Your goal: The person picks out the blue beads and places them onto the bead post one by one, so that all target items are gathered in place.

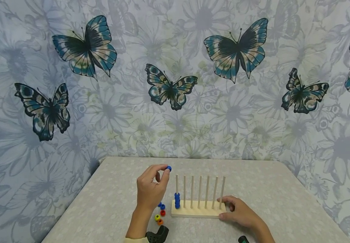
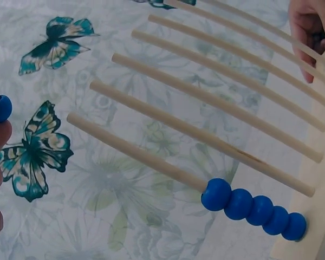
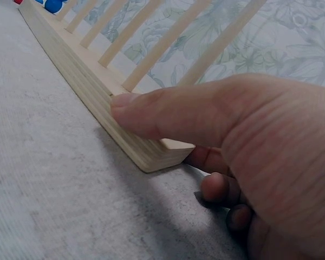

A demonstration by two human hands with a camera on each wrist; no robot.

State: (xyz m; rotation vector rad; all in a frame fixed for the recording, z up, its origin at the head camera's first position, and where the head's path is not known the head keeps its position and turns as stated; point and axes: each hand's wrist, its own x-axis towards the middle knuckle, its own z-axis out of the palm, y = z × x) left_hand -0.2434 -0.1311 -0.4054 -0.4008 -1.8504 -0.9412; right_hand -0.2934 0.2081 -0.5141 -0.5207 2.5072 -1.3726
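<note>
Here, the scene by parts —
Left hand: the left hand (image 1: 150, 189) is pinching a blue bead (image 1: 169, 168) at its fingertips, hovering just left of and above the leftmost peg (image 1: 176, 184).
Peg axis: standing upright, its free tip lying right of the bead.
Stack: blue beads (image 2: 254, 208) are sitting low on that peg.
Right hand: the right hand (image 1: 239, 211) is gripping the right end of the wooden base (image 1: 197, 211) — thumb on top.
Loose beads: lying on the desk (image 1: 284, 202) beside the left wrist.

Black objects (image 1: 158, 235) (cut off) below
</note>
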